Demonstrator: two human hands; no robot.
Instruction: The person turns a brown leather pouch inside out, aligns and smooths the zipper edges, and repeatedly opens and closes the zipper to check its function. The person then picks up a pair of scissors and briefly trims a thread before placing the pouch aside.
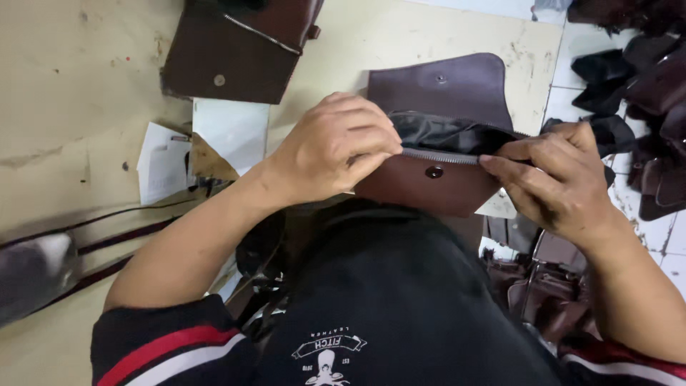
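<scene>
A dark brown leather bag [429, 187] sits at the table's near edge, its flap [446, 84] thrown back and black lining [443, 132] showing at the mouth. A silver zipper [437, 155] runs along the opening above a round snap button [434, 171]. My left hand [332, 146] pinches the zipper's left end with curled fingers. My right hand [554, 179] grips the right end of the opening, fingertips on the zipper tape. Both hands hold the bag between them.
A second brown leather bag [236, 50] lies at the back left of the cream worktable [78, 93]. White paper sheets [214, 139] lie beside it. Dark straps [107, 243] cross the lower left. Several brown leather pieces [643, 86] pile on the tiled floor at right.
</scene>
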